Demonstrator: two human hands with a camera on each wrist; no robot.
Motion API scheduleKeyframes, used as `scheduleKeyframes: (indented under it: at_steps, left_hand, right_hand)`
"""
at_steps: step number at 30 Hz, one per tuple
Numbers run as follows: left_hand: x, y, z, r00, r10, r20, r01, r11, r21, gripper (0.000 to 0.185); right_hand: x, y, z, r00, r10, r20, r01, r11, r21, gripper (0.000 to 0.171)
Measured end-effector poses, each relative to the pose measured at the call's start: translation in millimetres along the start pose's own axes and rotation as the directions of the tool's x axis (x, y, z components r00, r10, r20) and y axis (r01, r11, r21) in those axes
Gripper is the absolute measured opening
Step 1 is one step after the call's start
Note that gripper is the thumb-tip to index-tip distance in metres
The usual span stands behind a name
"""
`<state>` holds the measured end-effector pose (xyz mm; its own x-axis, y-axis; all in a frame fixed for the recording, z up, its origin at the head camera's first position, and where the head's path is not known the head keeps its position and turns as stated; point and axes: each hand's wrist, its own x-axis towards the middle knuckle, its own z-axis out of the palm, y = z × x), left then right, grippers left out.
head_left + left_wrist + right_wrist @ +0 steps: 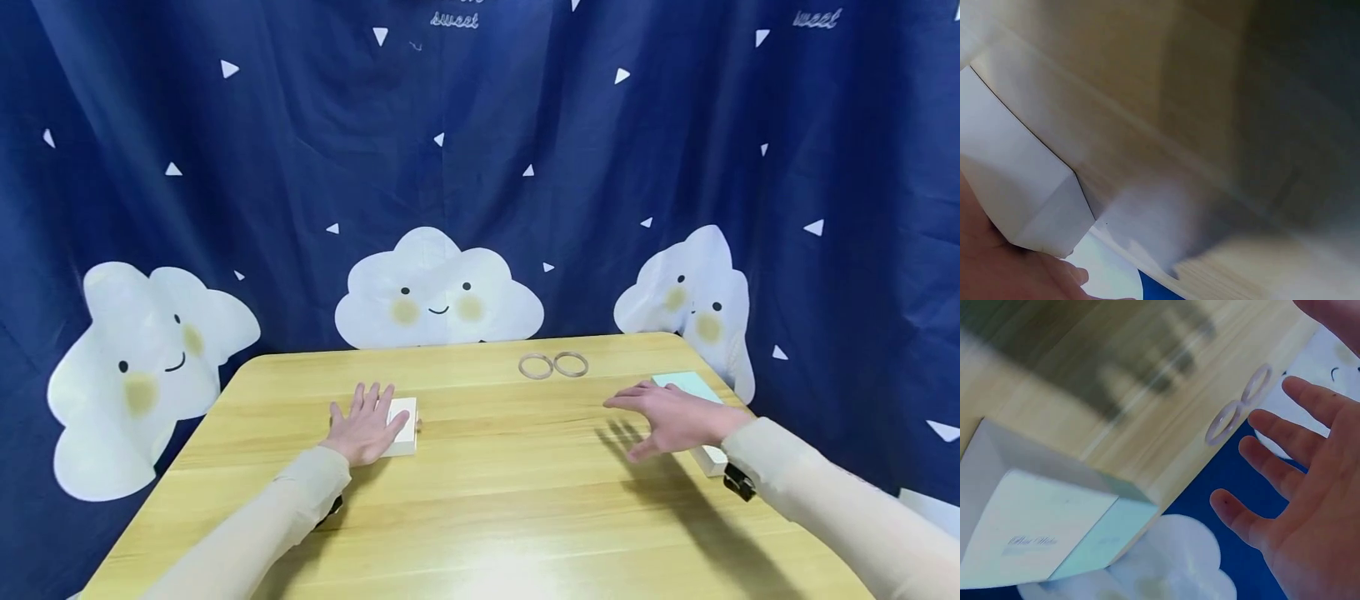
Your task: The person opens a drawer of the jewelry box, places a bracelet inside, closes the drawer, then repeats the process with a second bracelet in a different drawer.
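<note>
Here on the pale, wood-grained bench [487, 475], the left hand [363, 429] lies over a small white box [408, 433] toward the bench's left edge, fingers straight and fanned apart, thumb reaching across the lid; nothing is clamped. Over by the right edge, the right hand [671, 417] hovers above a larger oblong box, white and mint-green [692, 384] with fine script on its lid. Its fingers are apart too, gripping nothing, palm clear of the box in the right wrist view.

And how would these handle? Both look like stiff card, probably light, smooth enough to slide on the wood, corners easy to dent. Best hold, I'd judge: thumb and fingers across the small box's long sides; on the larger, opposite side walls near the middle, without squeezing the lid.

Up near the far edge, two thin, pinkish-brown rings [553, 365] lie flat side by side. They seem rigid, likely slick, perhaps brittle: a rim pinch suits them.
</note>
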<state>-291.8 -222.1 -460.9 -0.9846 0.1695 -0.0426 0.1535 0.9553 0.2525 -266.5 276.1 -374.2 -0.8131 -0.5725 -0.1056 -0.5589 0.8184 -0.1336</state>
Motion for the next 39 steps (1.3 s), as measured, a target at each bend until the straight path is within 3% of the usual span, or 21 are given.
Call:
scheduleKeyframes:
  at_steps: [9, 15, 27, 39]
  left_hand:
    - [3.6, -2.6, -0.7, 1.000, 0.003, -0.013, -0.003, 1.000, 0.016, 0.077]
    - [4.8, -4.5, -1.6, 1.000, 0.008, -0.006, -0.007, 1.000, 0.019, 0.079]
    - [3.1, -2.6, -1.9, 1.000, 0.005, -0.004, -0.005, 1.000, 0.024, 0.079]
    - [4.9, -3.9, 2.8, 1.000, 0.003, -0.004, -0.003, 1.000, 0.012, 0.079]
  right_hand:
    - [-20.8, 17.8, 0.3, 0.999, 0.046, 0.010, -0.046, 0.998, 0.043, 0.082]
    - [-33.5, 28.9, -0.7, 0.998, 0.064, 0.018, -0.064, 0.998, 0.012, 0.085]
    - [-51.1, 60.8, 7.4, 0.999, 0.004, -0.039, -0.007, 0.997, -0.080, 0.089]
    - [-68.7, 74.4, 8.6, 0.997, 0.070, -0.014, -0.070, 0.995, -0.076, 0.097]
